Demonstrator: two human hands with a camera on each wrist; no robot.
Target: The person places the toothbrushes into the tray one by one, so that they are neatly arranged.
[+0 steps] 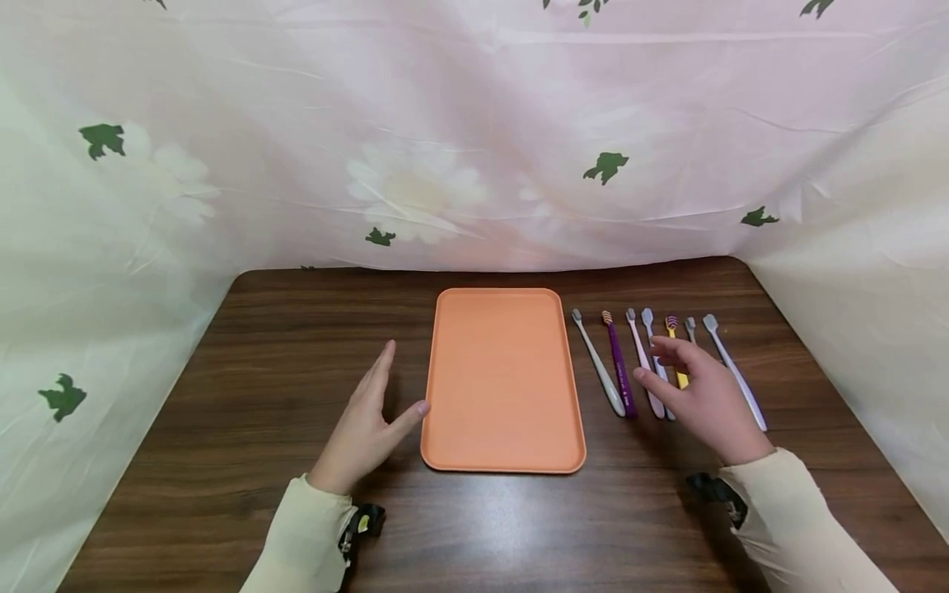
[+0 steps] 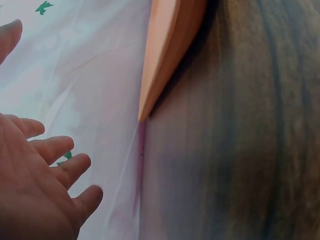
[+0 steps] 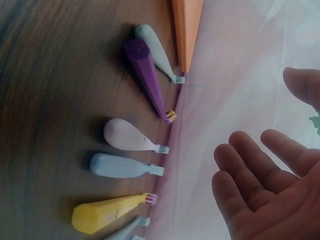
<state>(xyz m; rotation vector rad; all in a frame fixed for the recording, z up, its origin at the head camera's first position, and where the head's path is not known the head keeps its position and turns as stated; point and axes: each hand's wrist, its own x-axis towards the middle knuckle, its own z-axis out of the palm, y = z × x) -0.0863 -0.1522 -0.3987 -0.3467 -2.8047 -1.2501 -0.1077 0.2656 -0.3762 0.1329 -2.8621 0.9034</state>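
Note:
An orange tray (image 1: 504,379) lies flat at the middle of the table. My left hand (image 1: 363,432) hovers by its left edge, fingers extended and thumb spread, holding nothing. To the tray's right, several toothbrushes lie in a row, heads pointing away: a whitish one (image 1: 599,366), a purple one (image 3: 145,77), a pink one (image 3: 125,134), a blue one (image 3: 117,166), a yellow one (image 3: 107,212), a grey one (image 1: 690,326) and a lavender one (image 1: 734,371). Above this row, my right hand (image 1: 704,395) is empty with loosely bent fingers, partly covering the yellow and grey brushes.
The dark wooden table (image 1: 282,354) extends left of the tray and in front of it. A pale floral cloth (image 1: 296,165) hangs along the back and both sides. Each wrist carries a dark strapped device, such as the left one (image 1: 359,527).

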